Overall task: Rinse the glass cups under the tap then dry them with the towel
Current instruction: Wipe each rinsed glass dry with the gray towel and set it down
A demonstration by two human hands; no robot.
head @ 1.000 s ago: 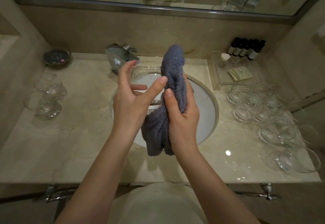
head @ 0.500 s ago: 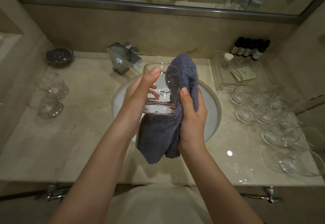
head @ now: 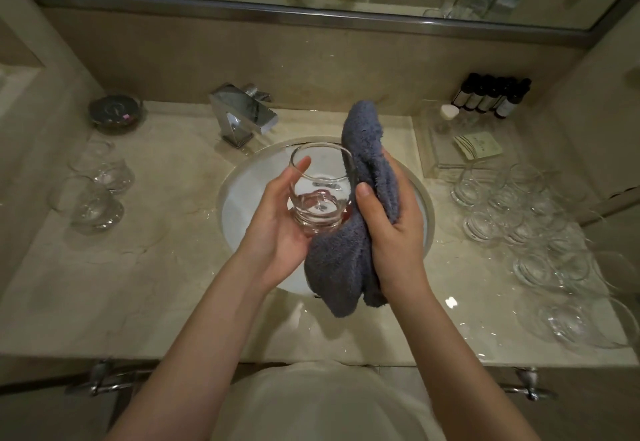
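My left hand grips a clear glass cup upright over the round white sink, its mouth facing me. My right hand holds a grey-blue towel pressed against the cup's right side; one end sticks up behind the rim, the rest hangs below my hand. The chrome tap stands behind the sink at the left, with no water running that I can see. Two glass cups stand on the counter at the left. Several more cups crowd the counter on the right.
A dark round dish sits at the back left of the marble counter. At the back right stand small dark bottles and a clear tray with a packet. A mirror runs along the wall above.
The cup, first hidden behind the towel and my hands, has come into full view. The towel has slid from in front of the cup to its right side and back.
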